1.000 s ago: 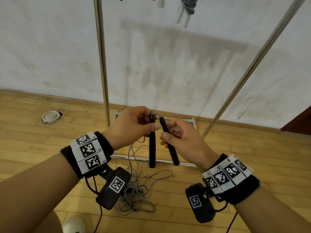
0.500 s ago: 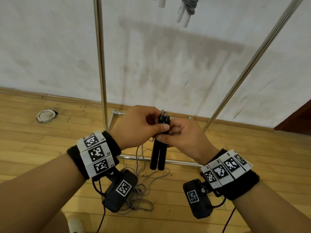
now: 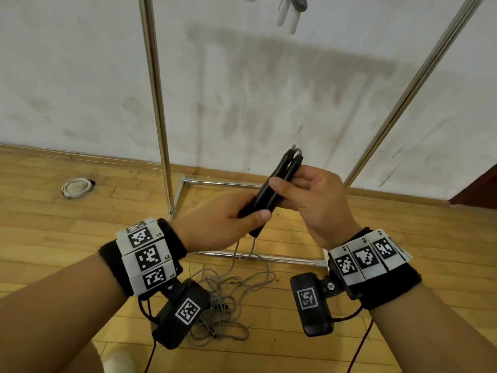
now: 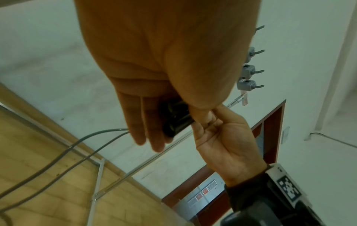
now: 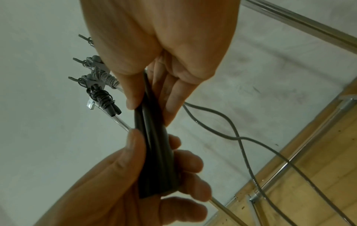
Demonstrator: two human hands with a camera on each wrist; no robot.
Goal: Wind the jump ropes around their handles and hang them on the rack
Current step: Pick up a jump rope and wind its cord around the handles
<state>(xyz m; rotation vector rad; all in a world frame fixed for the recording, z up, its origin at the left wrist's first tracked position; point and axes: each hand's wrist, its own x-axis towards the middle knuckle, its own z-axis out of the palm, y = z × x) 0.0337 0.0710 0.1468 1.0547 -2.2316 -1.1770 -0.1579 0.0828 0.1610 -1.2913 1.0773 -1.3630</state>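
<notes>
Two black jump-rope handles [image 3: 286,169] lie side by side as one bundle, tilted with the top end to the upper right. My left hand [image 3: 250,219] grips their lower part, thumb on top. My right hand [image 3: 290,184] pinches them higher up between thumb and fingers. The same hold shows in the right wrist view, handles [image 5: 154,145] between both hands. The grey rope [image 3: 236,286] hangs from the handles to a loose tangle on the floor. The rack [image 3: 158,103] stands just behind, with a wound rope with white handles [image 3: 289,14] hanging on it at the top.
The rack's base frame [image 3: 258,255] lies on the wooden floor under my hands. More hooks [image 4: 249,70] and wound ropes [image 5: 102,93] sit on the rack's bar. A round white object [image 3: 76,187] lies left by the wall. A dark red door frame [image 3: 478,187] is at the right.
The two handles came together from a V into one bundle, then tipped from upright to slanting up-right. My left hand slid down to their lower end.
</notes>
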